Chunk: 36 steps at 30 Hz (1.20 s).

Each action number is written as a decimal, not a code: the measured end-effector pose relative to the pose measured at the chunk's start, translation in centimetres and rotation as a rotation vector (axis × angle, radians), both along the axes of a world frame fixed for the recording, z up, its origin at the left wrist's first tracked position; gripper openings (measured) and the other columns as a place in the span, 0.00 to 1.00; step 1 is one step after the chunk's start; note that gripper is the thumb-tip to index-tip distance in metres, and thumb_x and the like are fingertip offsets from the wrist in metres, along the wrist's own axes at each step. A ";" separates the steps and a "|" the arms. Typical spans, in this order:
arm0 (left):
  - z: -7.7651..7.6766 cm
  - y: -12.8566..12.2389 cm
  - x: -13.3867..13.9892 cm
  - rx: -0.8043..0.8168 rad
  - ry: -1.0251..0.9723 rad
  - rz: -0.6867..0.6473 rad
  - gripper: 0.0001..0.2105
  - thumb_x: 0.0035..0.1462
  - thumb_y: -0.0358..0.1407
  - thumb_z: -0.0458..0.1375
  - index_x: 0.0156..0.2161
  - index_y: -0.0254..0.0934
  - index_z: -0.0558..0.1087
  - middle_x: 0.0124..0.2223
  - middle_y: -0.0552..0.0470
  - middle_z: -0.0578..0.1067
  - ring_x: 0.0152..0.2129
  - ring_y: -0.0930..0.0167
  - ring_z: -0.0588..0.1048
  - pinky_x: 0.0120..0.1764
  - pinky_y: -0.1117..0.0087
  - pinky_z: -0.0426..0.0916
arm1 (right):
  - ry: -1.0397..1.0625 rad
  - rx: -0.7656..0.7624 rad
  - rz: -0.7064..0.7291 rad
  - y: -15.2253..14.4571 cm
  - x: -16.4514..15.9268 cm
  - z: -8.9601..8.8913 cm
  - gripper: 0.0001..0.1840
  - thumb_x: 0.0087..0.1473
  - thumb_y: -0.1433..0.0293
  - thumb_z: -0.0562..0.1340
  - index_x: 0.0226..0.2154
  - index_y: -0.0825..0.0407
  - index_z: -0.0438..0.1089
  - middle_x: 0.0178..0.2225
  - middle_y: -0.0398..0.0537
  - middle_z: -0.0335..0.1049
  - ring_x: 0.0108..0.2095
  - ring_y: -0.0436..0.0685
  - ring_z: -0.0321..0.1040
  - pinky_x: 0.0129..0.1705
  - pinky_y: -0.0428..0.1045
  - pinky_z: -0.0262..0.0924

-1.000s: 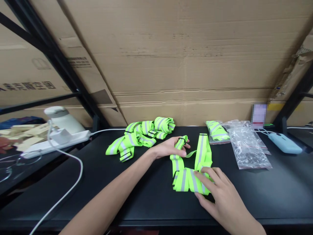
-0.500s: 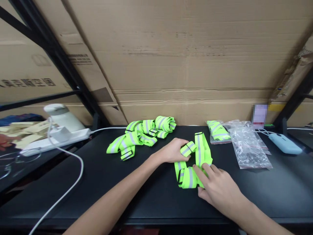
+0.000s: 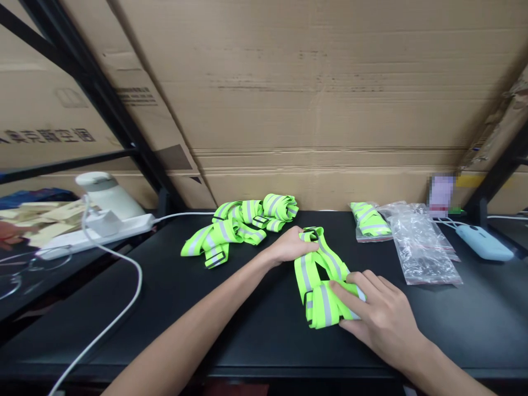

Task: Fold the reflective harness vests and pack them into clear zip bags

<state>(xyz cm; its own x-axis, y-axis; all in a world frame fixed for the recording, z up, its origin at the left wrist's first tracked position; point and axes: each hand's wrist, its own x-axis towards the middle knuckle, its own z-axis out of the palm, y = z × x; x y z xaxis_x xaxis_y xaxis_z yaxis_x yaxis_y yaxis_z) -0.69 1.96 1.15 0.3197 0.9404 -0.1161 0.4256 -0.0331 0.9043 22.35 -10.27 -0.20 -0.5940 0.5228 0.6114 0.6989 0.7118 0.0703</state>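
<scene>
A neon-green reflective strap with grey stripes and black buckles lies partly folded on the black tabletop. My left hand pinches its far end by a buckle, holding a loop stretched away from the folded part. At the near right, my right hand grips the folded bundle between thumb and fingers. More green reflective straps lie in a loose heap to the left, with a rolled one at the back of it.
Behind my right hand are a bagged strap, several clear plastic zip bags and a light-blue power bank. A white power strip and white cable occupy the left. Cardboard stands behind, with black frame posts at the sides.
The strap's upright end on the right has been brought over to my left hand, closing the loop. My right hand has shifted slightly right and now grips the folded bundle.
</scene>
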 end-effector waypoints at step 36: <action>-1.4 0.9 0.1 -0.203 -0.235 0.082 0.21 0.36 0.44 0.77 0.21 0.34 0.70 0.18 0.58 0.68 0.16 0.78 0.66 0.20 0.74 0.58 | 0.060 -0.404 0.055 -1.2 1.6 -1.9 0.27 0.60 0.64 0.66 0.61 0.43 0.66 0.51 0.50 0.71 0.44 0.61 0.70 0.44 0.57 0.71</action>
<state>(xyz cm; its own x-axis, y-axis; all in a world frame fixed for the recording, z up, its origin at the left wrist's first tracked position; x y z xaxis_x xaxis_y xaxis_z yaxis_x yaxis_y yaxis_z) -0.59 2.88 -0.24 0.2838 0.9295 -0.2357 0.1981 0.1837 0.9628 23.95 -11.42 -2.09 -0.5974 0.6966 0.3974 0.6534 0.7101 -0.2625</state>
